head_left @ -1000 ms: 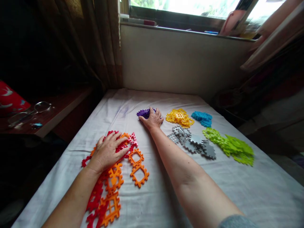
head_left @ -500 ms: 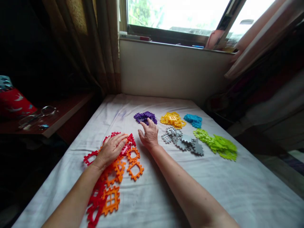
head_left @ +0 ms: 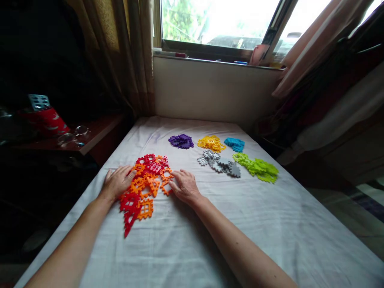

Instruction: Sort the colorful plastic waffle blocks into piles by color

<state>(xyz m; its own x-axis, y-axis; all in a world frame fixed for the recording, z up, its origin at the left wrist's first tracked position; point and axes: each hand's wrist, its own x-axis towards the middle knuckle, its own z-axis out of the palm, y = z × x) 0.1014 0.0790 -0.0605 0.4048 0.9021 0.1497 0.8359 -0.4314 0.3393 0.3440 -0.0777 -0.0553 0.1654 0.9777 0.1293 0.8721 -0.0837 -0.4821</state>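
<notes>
Red interlocking plastic tiles (head_left: 131,200) and orange interlocking tiles (head_left: 146,209) lie mixed in one spread-out pile on the bed's left half. At the pile's left side rests my left hand (head_left: 118,183), fingers stretched out, its thumb side against the tiles. My right hand (head_left: 185,185) is at the right side, fingers loosely apart, touching the edge of an orange frame tile (head_left: 166,188). Neither hand grips a tile. Further back sit a purple tile pile (head_left: 181,141), a yellow one (head_left: 211,143) and a blue one (head_left: 235,144). Grey tiles (head_left: 220,163) and lime-green tiles (head_left: 258,168) lie to the right.
A pale sheet (head_left: 192,248) covers the bed. On the left, a dark wooden table (head_left: 102,132) bears a red container (head_left: 52,122) and eyeglasses (head_left: 73,136). A window (head_left: 210,24) with a sill is behind; clothes (head_left: 327,80) hang at right.
My right hand has drawn back from beside the purple pile to the orange tiles. My left hand has slid from on top of the pile to its left side. The camera view has shifted.
</notes>
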